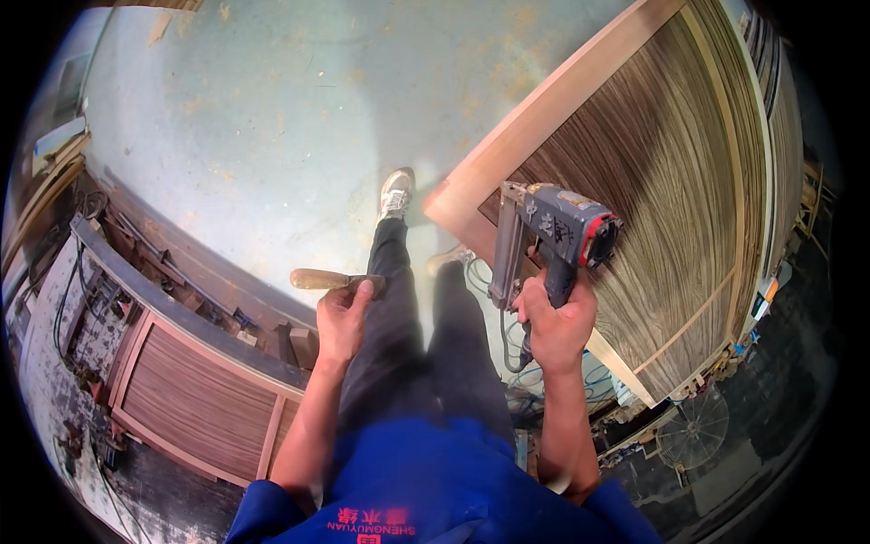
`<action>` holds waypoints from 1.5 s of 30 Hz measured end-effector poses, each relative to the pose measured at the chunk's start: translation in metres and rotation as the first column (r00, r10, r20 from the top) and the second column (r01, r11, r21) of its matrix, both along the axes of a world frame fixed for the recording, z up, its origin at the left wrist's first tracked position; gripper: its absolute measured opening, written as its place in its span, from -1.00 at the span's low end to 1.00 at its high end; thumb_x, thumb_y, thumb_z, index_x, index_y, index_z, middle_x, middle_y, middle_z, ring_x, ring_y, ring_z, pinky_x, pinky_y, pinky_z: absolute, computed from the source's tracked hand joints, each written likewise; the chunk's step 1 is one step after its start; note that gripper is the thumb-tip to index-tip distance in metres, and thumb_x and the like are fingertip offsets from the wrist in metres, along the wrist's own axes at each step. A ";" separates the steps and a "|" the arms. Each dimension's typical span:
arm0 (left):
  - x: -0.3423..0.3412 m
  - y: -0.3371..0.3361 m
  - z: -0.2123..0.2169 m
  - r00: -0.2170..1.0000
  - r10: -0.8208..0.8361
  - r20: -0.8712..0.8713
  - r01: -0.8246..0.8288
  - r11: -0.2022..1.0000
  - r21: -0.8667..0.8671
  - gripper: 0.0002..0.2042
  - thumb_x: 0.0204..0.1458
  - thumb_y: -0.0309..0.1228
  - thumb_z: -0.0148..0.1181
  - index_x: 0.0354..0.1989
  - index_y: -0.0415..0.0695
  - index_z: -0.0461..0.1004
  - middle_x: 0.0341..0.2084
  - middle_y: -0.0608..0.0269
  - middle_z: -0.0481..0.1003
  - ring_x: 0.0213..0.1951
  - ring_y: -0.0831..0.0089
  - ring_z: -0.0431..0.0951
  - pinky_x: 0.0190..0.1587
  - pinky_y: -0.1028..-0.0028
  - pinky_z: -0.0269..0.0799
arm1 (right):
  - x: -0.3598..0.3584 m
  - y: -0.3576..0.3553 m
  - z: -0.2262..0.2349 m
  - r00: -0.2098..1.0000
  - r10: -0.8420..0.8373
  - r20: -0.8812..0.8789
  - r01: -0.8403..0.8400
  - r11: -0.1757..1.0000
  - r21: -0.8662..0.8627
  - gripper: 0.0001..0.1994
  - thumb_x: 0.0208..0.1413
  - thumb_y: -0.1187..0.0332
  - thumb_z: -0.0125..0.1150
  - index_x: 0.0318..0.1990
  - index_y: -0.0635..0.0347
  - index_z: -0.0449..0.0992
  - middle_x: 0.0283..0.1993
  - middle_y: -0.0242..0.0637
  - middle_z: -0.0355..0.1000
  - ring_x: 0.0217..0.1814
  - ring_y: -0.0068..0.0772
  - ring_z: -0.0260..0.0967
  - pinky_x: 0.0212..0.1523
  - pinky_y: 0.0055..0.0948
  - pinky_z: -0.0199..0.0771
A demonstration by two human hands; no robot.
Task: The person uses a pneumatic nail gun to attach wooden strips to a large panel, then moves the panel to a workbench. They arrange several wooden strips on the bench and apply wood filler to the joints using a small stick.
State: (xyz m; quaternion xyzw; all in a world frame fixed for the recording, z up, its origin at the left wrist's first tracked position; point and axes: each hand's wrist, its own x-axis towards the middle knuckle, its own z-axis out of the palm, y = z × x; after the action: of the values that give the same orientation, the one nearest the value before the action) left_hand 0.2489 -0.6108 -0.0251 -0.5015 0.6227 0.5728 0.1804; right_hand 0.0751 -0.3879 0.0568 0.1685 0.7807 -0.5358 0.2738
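Your blue shirt (408, 480) fills the bottom edge, with your trousers (394, 335) above it. Your hands are apart, one out over each leg. The left hand (343, 322) pinches a wooden-handled tool (317, 278) between thumb and fingers, its handle pointing left. The right hand (557, 322) is wrapped round the grip of the nail gun (555, 222), which sits right of your legs, in front of the big panel (652, 136).

Between your two tools there is a gap, with your left shoe (396, 193) planted beyond it. On your left, the rail (181, 304) and the small panel (195, 399) run close by your forearm. On your right, the big panel's pale frame edge slants away from you, its near left corner just beside the gun. Straight ahead, the floor (272, 127) lies broad and pale, with scattered scraps and dust.

Your left fingers cover part of the tool, so its tip is hard to read. Your right palm hides the gun's grip, and you cannot tell from here whether the gun touches the panel. Your right shoe (446, 261) is blurred and partly covered. Hoses (600, 381) pass out of sight behind your right forearm. A round wire grille (696, 428) stands in shadow at lower right. The big panel's top is cut off by the upper edge, and the far left clutter smears into the dark rim.
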 end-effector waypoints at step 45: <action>-0.161 0.225 0.017 -0.141 -0.947 -0.287 0.598 0.150 -0.788 -0.87 0.02 -0.50 0.29 -0.27 -0.01 0.67 -0.37 0.34 0.63 -0.30 0.22 0.61 -0.29 0.30 0.55 | 0.185 0.229 0.047 0.759 -0.644 0.094 0.614 0.756 0.229 -0.69 0.15 0.55 0.15 0.06 0.37 0.49 -0.46 -0.36 0.44 -0.53 -0.61 0.36 -0.48 -0.51 0.40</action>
State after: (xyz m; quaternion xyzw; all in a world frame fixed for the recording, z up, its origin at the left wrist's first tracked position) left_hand 0.0883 -0.3855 -0.0079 0.2839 0.8929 0.3357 0.0969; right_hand 0.2597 -0.1593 0.1040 0.4904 0.6984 -0.5061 0.1246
